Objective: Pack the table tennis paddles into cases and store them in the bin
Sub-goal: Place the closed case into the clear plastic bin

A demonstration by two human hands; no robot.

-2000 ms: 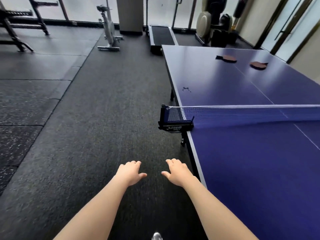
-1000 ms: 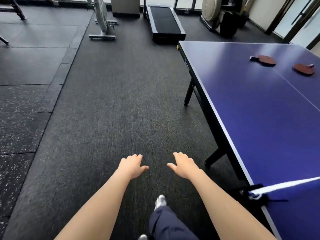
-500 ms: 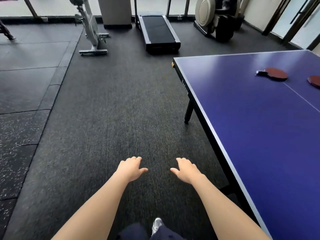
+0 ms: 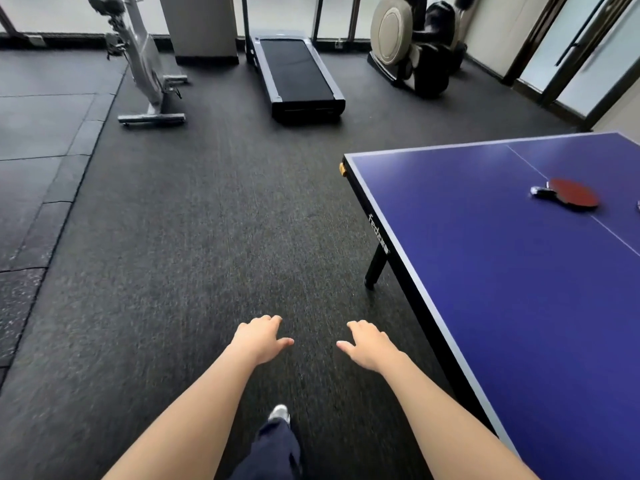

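A red table tennis paddle (image 4: 573, 196) with a dark handle lies flat on the blue table tennis table (image 4: 502, 278), near its far right part. A sliver of a second paddle (image 4: 638, 205) shows at the right frame edge. My left hand (image 4: 258, 337) and my right hand (image 4: 369, 344) are stretched out in front of me over the dark floor, palms down, fingers apart, holding nothing. Both hands are left of the table's side edge and well short of the paddle. No case or bin is in view.
A treadmill (image 4: 294, 77) lies ahead at the back, an exercise bike (image 4: 145, 71) to its left, and an elliptical machine (image 4: 412, 46) at the back right. The table leg (image 4: 375, 268) stands near the corner. My foot (image 4: 278, 414) steps on the dark carpet.
I have walked along the table's side past the net toward its far end. The paddles have come nearer and slid right in view. Both hands stay open and empty.
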